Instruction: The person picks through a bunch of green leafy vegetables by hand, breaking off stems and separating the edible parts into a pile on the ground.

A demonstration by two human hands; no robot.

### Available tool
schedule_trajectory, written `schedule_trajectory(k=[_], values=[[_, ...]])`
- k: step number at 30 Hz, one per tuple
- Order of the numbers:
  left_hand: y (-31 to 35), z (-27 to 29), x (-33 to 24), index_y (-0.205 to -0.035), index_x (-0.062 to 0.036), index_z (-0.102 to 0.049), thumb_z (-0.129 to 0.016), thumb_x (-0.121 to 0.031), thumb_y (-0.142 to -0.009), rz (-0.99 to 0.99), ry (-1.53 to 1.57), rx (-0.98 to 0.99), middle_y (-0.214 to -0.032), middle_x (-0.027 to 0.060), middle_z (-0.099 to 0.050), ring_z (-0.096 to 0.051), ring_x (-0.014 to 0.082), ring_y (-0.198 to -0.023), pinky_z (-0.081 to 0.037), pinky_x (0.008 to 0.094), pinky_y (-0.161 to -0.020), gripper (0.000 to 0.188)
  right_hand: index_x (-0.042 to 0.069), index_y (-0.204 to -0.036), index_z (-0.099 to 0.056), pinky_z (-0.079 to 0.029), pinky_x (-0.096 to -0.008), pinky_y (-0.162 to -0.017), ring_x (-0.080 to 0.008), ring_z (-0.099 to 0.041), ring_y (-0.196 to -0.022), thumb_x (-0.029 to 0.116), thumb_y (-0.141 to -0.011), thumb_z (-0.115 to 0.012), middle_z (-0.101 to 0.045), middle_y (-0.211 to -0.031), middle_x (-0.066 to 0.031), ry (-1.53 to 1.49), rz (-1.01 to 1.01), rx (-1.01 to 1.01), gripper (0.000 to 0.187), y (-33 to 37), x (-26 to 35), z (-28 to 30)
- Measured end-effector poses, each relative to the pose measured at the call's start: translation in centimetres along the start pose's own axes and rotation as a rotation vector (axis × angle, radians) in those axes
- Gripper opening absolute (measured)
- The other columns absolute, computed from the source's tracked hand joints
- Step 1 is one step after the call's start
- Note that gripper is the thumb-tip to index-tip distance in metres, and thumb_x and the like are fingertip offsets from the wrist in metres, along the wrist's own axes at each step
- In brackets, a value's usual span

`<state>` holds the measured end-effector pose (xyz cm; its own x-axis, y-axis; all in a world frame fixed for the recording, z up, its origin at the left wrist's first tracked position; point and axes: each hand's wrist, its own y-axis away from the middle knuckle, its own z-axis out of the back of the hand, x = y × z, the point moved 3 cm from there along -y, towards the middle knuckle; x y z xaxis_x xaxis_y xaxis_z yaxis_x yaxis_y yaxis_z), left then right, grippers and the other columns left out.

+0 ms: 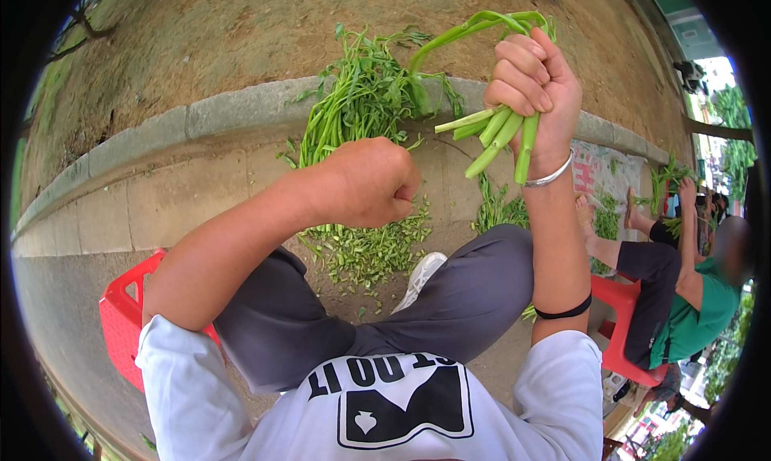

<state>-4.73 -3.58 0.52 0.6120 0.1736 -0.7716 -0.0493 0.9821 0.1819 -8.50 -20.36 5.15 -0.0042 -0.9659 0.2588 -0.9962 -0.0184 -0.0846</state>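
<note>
My right hand [532,83] is raised, its fingers wrapped round a bunch of water spinach stems [502,132]. The cut ends hang below the fist, and one long stem arches over to the left. My left hand [376,180] is a closed fist in front of my chest; whatever its fingers hold is hidden. Behind that fist, a big heap of leafy water spinach [353,99] leans against the curb. Short chopped stem pieces [373,252] lie scattered on the ground beneath the left hand.
A low stone curb [152,132] curves across, with bare earth beyond. More greens [499,208] lie by my right knee. A red stool [124,324] is under me. At right, a person in a green top [707,300] sits on another red stool [622,308], handling greens.
</note>
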Motion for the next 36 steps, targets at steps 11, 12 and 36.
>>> schedule_trajectory(k=[11, 12, 36], values=[[0.7, 1.8, -0.2, -0.074, -0.0026, -0.06, -0.063, -0.005, -0.069, -0.064, 0.192, -0.159, -0.062, 0.003, -0.057, -0.053, 0.0108, -0.054, -0.042, 0.0257, -0.049, 0.007, 0.009, -0.071, -0.041, -0.027, -0.0217, -0.038, -0.0045, -0.031, -0.037, 0.022, -0.093, -0.035, -0.034, -0.055, 0.0047, 0.039, -0.058, -0.038, 0.027, -0.2, -0.8, 0.2], [0.8, 2.0, -0.6, -0.076, -0.0022, -0.06, -0.063, -0.005, -0.071, -0.077, 0.254, -0.183, -0.064, 0.0015, -0.057, -0.052, 0.0084, -0.056, -0.041, 0.0242, -0.049, 0.007, 0.009, -0.07, -0.041, -0.027, -0.0216, -0.037, -0.0045, -0.031, -0.037, 0.022, -0.093, -0.035, -0.034, -0.055, 0.0048, 0.049, -0.053, -0.044, 0.027, -0.3, -0.9, 0.3], [-0.8, 4.4, 1.3, -0.091, -0.0008, -0.056, -0.027, -0.046, -0.092, 0.106, 0.923, -0.487, -0.074, 0.0073, -0.058, -0.057, 0.0169, -0.065, -0.045, 0.0298, -0.073, 0.053, 0.006, -0.081, -0.048, -0.038, -0.0227, -0.046, -0.0093, -0.044, -0.048, 0.03, -0.091, -0.045, -0.045, -0.061, -0.0003, 1.081, -0.042, -0.364, 0.026, -0.4, -5.8, 0.6]])
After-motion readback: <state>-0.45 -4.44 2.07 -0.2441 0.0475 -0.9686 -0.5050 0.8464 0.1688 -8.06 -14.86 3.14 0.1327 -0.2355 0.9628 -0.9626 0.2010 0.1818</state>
